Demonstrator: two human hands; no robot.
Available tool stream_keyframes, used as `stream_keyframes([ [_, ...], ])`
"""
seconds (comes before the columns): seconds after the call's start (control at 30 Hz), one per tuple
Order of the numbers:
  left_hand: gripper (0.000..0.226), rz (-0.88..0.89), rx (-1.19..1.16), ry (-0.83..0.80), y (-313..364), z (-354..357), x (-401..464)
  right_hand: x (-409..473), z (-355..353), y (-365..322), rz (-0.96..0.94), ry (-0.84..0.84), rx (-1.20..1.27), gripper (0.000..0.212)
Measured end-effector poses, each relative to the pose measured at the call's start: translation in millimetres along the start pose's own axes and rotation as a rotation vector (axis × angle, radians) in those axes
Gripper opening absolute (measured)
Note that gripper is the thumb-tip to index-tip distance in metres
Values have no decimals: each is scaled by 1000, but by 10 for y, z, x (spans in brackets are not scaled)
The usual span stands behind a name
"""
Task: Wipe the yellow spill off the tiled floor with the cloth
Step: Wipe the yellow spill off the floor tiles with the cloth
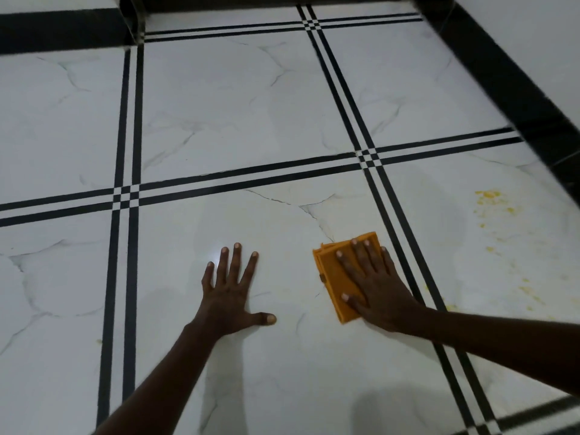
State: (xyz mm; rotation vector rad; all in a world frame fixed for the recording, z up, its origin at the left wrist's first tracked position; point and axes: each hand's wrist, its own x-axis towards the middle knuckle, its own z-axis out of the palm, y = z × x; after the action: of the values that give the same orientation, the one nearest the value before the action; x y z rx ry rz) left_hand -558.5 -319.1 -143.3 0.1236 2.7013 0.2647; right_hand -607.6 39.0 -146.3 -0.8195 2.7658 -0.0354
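A folded orange cloth point(334, 277) lies flat on the white marble-look tiled floor point(238, 98). My right hand point(375, 287) presses on top of it with the fingers spread, covering its right half. My left hand point(230, 290) rests flat on the bare tile to the left, fingers apart, holding nothing. The yellow spill point(491, 199) is scattered over the tile to the right of the cloth, beyond the double black line. Smaller yellow flecks point(525, 288) trail down toward the lower right, and a blob point(451, 307) sits near my right forearm.
Double black stripes point(251, 180) divide the floor into large tiles. A black skirting point(514, 89) runs along the white wall on the right, and another dark band point(62, 29) lines the far left. A faint yellow mark point(99, 341) shows at the lower left.
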Motion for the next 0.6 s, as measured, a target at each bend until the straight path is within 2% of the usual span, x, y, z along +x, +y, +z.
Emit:
stream_keyframes([
  [0.2, 141, -29, 11, -8, -26, 17, 15, 342, -19, -85, 2, 95, -25, 83],
  [0.37, 143, -46, 18, -64, 9, -18, 64, 587, -44, -4, 93, 203, 60, 77],
  [0.43, 143, -56, 34, -88, 31, -42, 60, 518, -31, 124, 212, 245, 97, 76],
  [0.53, 144, -67, 28, -90, 33, -71, 61, 161, 57, 251, 507, 326, 137, 74],
  [0.6, 144, -59, 21, -107, 69, -74, 38, -249, 166, 70, 657, 340, 143, 74],
])
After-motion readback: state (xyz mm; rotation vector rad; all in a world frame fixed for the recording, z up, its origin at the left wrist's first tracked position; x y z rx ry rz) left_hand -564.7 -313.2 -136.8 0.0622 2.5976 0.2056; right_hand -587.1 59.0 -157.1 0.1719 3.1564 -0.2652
